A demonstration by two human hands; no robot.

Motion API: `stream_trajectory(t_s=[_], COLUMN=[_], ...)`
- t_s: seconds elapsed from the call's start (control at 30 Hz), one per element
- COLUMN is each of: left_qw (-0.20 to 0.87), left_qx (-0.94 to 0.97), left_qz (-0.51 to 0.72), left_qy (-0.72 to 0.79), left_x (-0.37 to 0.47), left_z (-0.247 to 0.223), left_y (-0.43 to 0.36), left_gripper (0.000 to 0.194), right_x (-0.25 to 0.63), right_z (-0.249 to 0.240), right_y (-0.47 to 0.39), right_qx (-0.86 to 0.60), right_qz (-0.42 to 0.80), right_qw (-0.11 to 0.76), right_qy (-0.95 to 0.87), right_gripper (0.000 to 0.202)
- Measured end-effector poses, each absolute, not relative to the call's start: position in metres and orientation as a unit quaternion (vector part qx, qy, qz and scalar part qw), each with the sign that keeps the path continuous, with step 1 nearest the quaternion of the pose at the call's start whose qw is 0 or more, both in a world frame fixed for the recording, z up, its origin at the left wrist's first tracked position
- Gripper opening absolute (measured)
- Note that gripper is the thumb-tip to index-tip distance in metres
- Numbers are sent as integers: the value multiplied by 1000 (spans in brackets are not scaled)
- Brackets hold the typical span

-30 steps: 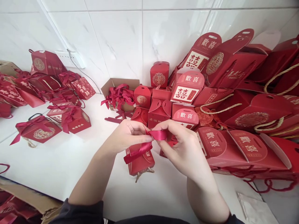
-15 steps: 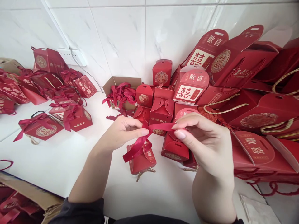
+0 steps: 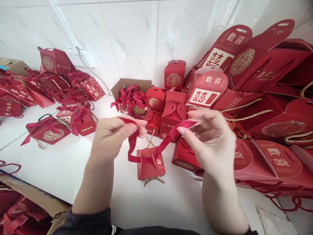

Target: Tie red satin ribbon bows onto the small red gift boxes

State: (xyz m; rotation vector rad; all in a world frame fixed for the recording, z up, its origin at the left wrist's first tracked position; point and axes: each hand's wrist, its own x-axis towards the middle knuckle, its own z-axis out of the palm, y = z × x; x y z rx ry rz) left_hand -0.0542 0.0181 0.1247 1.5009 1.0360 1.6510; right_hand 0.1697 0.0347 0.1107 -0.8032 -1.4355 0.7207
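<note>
A small red box (image 3: 150, 171) with twisted gold cord handles stands on the white table between my forearms. A dark red ribbon (image 3: 133, 145) runs through the top of this box, its two ends raised on either side. My left hand (image 3: 119, 132) pinches one end between thumb and fingers, above and left of the box. The other end is held by my right hand (image 3: 207, 137), thumb against fingers, up and to the right. Between the hands the ribbon dips down to the box top, with no knot visible.
A cardboard box (image 3: 149, 84) of loose ribbons stands near the wall. Red gift boxes (image 3: 204, 91) crowd the right side. Boxes with tied bows (image 3: 52, 130) sit at the left on the white table (image 3: 61, 166). An open carton (image 3: 36, 195) is at the lower left.
My hands have moved apart, the left one leftward. The ribbon, crossed between them before, now spreads into two separate ends. The view has shifted slightly.
</note>
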Motion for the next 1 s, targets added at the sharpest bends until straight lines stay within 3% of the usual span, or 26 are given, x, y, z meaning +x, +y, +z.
stream_trajectory(t_s=[0.13, 0.27, 0.67, 0.87, 1.0], left_qw=[404, 452, 453, 469, 447], left_qx=[578, 560, 557, 582, 621], left_qz=[517, 476, 459, 404, 356], left_qy=[485, 506, 524, 527, 536], left_x=[-34, -25, -20, -22, -28], left_z=[119, 113, 105, 107, 110], left_y=[24, 31, 37, 37, 35], left_gripper=[17, 28, 31, 26, 40], right_x=[158, 154, 151, 155, 158], right_z=[103, 100, 91, 99, 106], right_y=[36, 39, 51, 44, 35], right_qx=[-349, -324, -305, -339, -373], right_qz=[394, 456, 526, 478, 381], right_qw=[539, 486, 482, 470, 440], right_qy=[-658, -671, -630, -660, -722], right_gripper=[30, 27, 21, 22, 28])
